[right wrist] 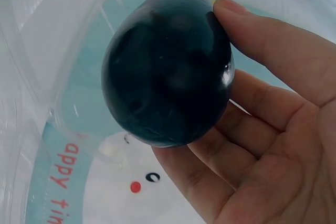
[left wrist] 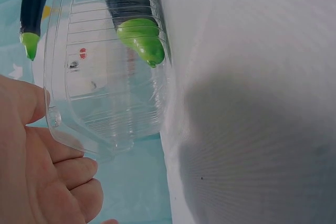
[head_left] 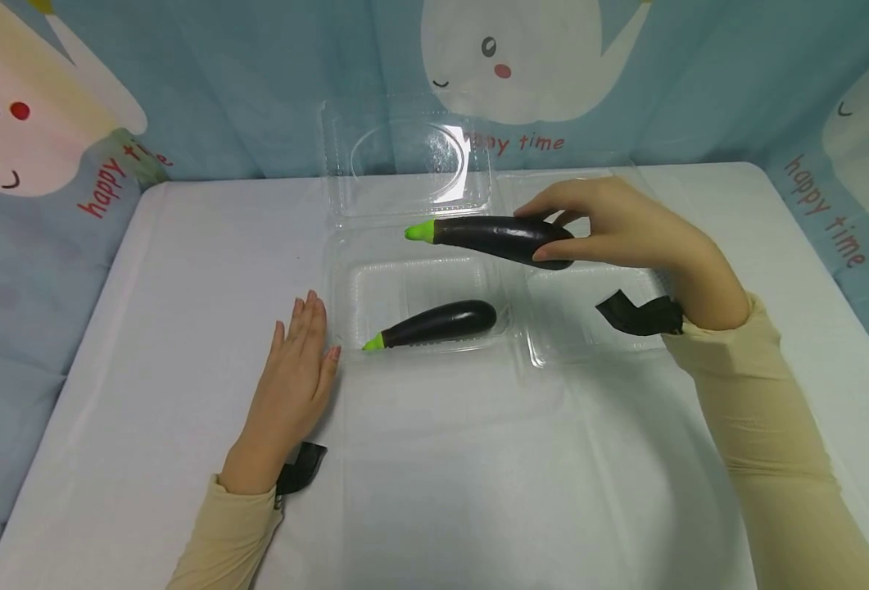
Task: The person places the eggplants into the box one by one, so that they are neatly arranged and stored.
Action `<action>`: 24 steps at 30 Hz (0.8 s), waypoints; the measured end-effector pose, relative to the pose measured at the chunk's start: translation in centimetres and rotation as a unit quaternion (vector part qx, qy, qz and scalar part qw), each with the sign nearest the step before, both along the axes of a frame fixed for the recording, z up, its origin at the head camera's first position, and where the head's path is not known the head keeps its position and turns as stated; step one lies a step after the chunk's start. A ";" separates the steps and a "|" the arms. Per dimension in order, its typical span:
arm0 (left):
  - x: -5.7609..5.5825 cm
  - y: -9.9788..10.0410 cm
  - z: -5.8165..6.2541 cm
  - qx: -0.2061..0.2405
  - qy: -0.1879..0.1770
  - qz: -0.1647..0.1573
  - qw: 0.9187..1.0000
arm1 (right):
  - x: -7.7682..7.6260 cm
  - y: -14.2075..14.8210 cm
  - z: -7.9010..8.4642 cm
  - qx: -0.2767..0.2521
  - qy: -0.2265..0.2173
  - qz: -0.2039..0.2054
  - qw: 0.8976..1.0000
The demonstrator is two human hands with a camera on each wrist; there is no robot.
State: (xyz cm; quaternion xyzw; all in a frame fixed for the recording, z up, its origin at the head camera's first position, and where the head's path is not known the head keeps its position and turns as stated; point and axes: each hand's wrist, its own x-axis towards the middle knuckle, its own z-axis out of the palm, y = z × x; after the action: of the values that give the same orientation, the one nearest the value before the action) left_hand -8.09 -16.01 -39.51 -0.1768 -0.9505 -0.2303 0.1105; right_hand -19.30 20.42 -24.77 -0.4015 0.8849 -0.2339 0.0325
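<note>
My right hand [head_left: 611,221] pinches the thick end of a dark eggplant [head_left: 489,236] between thumb and fingers, holding it above the back of the clear plastic box [head_left: 341,287]. Its bright green stem end points left. In the right wrist view, that eggplant's rounded end [right wrist: 168,77] fills the middle. A second eggplant [head_left: 441,322] lies along the front of the same box, green tip at the left. Beside the box's left edge, my left hand [head_left: 294,373] lies with straight fingers. The left wrist view shows its thumb at the rim of the box [left wrist: 58,121].
The box's clear lid [head_left: 334,164] stands raised at the back. To the right is another clear plastic box [head_left: 545,352], partly beneath my right arm. A white cloth covers the table [head_left: 478,492], and a blue printed curtain [head_left: 257,82] hangs behind it.
</note>
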 end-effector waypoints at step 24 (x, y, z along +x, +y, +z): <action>0.0 0.0 0.1 -0.003 -0.001 0.003 1.000 | -2.2 -5.5 -2.1 0.057 -0.103 0.073 0.990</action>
State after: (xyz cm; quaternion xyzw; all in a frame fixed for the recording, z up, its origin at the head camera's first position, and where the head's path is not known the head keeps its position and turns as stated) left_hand -8.11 -16.02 -39.44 -0.1743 -0.9518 -0.2274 0.1098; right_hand -21.54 14.97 -26.85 -0.4365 0.8571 -0.2196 0.1633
